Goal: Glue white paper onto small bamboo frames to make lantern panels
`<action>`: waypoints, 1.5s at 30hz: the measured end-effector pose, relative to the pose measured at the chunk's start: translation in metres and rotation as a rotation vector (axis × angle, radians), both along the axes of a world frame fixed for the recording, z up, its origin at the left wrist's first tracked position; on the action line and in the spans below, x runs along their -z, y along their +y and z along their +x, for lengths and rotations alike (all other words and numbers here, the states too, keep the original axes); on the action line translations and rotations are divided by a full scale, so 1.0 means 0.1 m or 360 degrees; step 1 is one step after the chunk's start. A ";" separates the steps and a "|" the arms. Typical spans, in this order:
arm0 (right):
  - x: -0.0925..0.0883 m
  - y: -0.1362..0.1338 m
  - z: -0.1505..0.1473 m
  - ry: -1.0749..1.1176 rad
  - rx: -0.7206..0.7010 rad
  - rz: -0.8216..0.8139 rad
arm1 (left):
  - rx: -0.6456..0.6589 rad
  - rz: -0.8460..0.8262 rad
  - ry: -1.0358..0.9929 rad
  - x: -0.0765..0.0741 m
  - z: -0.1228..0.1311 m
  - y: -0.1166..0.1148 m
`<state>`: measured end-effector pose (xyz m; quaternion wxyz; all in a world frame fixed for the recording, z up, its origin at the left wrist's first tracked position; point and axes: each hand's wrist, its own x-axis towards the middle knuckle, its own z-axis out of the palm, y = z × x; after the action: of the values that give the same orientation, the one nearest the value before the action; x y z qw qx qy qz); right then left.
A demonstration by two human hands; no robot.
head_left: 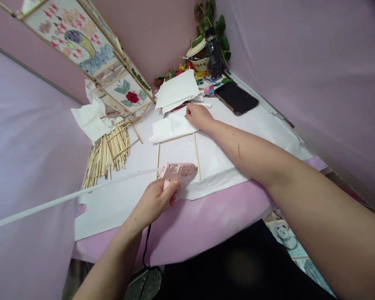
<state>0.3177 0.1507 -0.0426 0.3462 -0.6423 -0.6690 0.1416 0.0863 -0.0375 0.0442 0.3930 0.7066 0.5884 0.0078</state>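
My left hand (158,198) is wrapped round the handle of a pink hot glue gun (175,171). From its back end a long white glue stick (78,193) sticks out to the left. The gun's nozzle points right, close to the right stick of a three-sided frame of thin wooden sticks (175,137) lying on the white cloth. My right hand (201,117) is beyond the frame, fingers curled together at the edge of a folded white tissue (171,126). Whatever those fingers pinch, if anything, is hidden.
A pile of wooden sticks (108,154) lies left, by crumpled paper (92,118). Behind it stands a stick lantern with drawn panels (78,37). White sheets (178,89), a black phone (236,98), a dark bottle (214,54) and a paper bowl (200,63) are farther back. A black cord (146,246) hangs down.
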 end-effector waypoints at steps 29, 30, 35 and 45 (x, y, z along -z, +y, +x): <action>0.08 0.07 0.01 -0.0020 0.0004 0.0028 | -0.0038 -0.0031 0.0088 -0.10 0.05 0.02; 0.08 0.07 0.01 -0.0017 0.0002 0.0029 | -0.0043 -0.0034 0.0086 -0.10 0.04 0.01; 0.07 0.06 0.02 0.0002 0.0001 0.0016 | -0.0059 -0.0039 0.0082 -0.11 0.01 0.01; 0.07 0.06 0.02 0.0006 -0.0004 0.0030 | 0.0059 0.0127 0.0220 -0.10 -0.02 0.02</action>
<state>0.3197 0.1563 -0.0497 0.3534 -0.6379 -0.6704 0.1370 0.0845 -0.0358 0.0545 0.3232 0.7313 0.6001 -0.0249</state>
